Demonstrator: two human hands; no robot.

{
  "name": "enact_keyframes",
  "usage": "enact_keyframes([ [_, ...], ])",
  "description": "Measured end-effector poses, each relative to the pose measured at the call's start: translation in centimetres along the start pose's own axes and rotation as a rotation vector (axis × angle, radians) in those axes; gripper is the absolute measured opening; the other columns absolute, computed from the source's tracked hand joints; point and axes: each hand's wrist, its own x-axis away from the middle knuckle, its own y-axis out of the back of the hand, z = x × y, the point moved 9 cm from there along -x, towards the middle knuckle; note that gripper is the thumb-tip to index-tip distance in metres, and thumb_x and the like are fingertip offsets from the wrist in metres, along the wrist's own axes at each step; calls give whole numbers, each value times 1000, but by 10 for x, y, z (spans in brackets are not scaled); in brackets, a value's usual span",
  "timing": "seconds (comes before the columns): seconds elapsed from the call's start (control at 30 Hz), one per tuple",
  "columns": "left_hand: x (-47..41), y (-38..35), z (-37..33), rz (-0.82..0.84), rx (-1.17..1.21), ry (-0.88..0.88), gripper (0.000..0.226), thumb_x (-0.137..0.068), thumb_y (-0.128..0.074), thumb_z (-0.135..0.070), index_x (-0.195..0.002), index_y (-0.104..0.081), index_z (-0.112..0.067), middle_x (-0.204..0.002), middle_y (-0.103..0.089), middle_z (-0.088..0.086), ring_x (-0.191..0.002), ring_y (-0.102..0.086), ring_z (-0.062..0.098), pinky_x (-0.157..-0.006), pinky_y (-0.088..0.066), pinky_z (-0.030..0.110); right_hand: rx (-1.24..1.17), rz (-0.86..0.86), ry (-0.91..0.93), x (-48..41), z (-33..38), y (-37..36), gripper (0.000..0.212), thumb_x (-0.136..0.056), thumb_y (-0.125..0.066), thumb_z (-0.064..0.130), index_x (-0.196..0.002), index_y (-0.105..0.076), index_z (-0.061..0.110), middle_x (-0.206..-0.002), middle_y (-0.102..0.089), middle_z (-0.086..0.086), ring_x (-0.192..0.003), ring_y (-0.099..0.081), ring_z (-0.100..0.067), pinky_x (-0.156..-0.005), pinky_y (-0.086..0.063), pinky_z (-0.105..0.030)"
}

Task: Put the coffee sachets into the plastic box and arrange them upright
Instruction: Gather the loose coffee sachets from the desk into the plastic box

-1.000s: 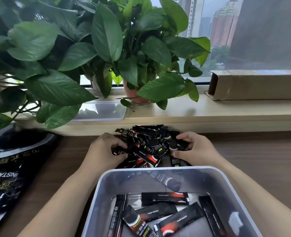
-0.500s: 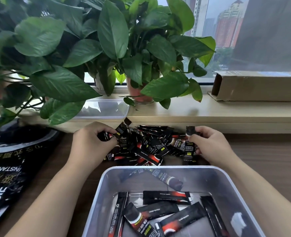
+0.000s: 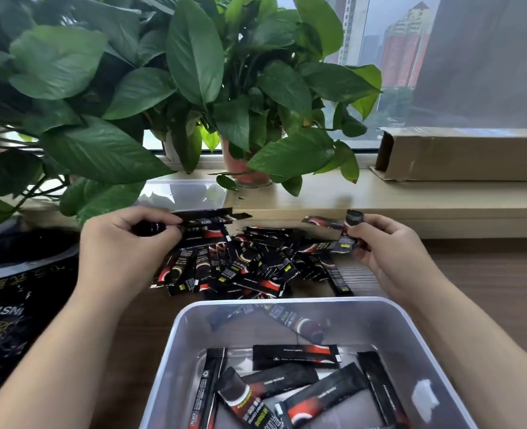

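The wooden desk carries the plastic box nearest me, with a few coffee sachets lying flat inside and none upright yet. Beyond its rim sits the loose pile. I judge both hands are gathering a bundle. The left hand pinches several sachets level, and the right hand grips a couple on end. Behind, potted plants crowd the sill.

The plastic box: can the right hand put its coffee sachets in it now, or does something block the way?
Probably yes. The right hand holds coffee sachets just beyond the far rim of the plastic box; the box has no lid on, and nothing lies between them.
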Motion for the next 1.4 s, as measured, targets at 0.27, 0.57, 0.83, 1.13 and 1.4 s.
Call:
enact_keyframes([
  [0.27, 25, -12, -48, 356, 567, -25, 17, -47, -87, -21, -56, -73, -17, -79, -78, -1, -72, -74, 12, -66, -60, 22, -356, 362, -13, 27, 38, -16, 20, -87, -45, -5, -98, -57, 6, -74, -69, -2, -56, -62, -4, -44, -45, -11],
  [0.57, 94, -64, -59, 1159, 165, -119, 26, -76, -76, 11, -88, -80, -12, -112, -76, 2, -106, -72, 17, -85, -59, 31, -253, 1049, -141, 99, 46, -53, 33, -80, -69, -10, -108, -52, -9, -99, -56, -25, -86, -64, -34, -77, -55, -38],
  [0.83, 67, -51, -54, 885, 179, -29, 16, -76, -66, 3, -75, -78, -8, -98, -79, 6, -91, -76, 21, -76, -62, 31, 562, 1178, -57, 116, 8, -60, 44, -80, -74, -7, -120, -63, 10, -110, -70, -21, -90, -70, -29, -71, -56, -27],
  [1.13, 18, -30, 1, 250, -235, 0, 26, -83, -60, -6, -71, -75, -23, -61, -71, 4, -56, -62, 23, -59, -46, 26, 203, 468, 167, 53, 42, -34, 14, -78, -67, -3, -86, -70, 7, -71, -70, -7, -62, -61, -15, -50, -51, -20],
  [1.4, 21, -74, 69, 562, -681, 50, 84, -55, -54, -92, -122, -64, -44, -138, -57, -6, -132, -49, 23, -110, -36, 52, 759, 265, 347, 17, 5, -31, 25, -78, -81, 22, -93, -70, 40, -101, -70, 20, -97, -64, 8, -93, -51, -20],
])
